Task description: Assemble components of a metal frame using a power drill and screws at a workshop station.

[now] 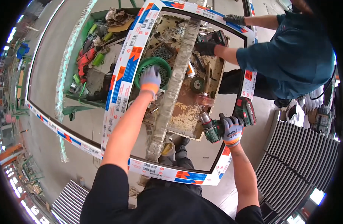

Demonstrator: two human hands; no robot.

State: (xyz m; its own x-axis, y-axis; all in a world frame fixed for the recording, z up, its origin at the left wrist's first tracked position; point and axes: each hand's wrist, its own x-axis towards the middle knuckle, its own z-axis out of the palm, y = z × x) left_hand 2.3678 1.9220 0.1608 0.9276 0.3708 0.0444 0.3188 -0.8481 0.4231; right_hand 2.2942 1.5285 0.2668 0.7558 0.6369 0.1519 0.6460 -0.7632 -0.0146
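Note:
My left hand (151,79), in a grey glove with an orange cuff, reaches into a green bowl (137,76) of screws. Its fingers are blurred and partly hidden among them, so their grip does not show. My right hand (232,130), gloved alike, is closed around the handle of a green and black cordless drill (212,130). The drill's chuck points left and away from me, over the right part of a large window frame (121,80). White, blue and orange protective film covers the frame, which lies flat in front of me.
Under the frame, a wrapped beam (177,80) crosses above a worn tray (186,119) of loose hardware and a grinding disc (197,84). A green bin (98,16) holds tools at left. Opposite, a co-worker's gloved hand (235,19) rests on the frame. Slatted profiles (298,156) lie right.

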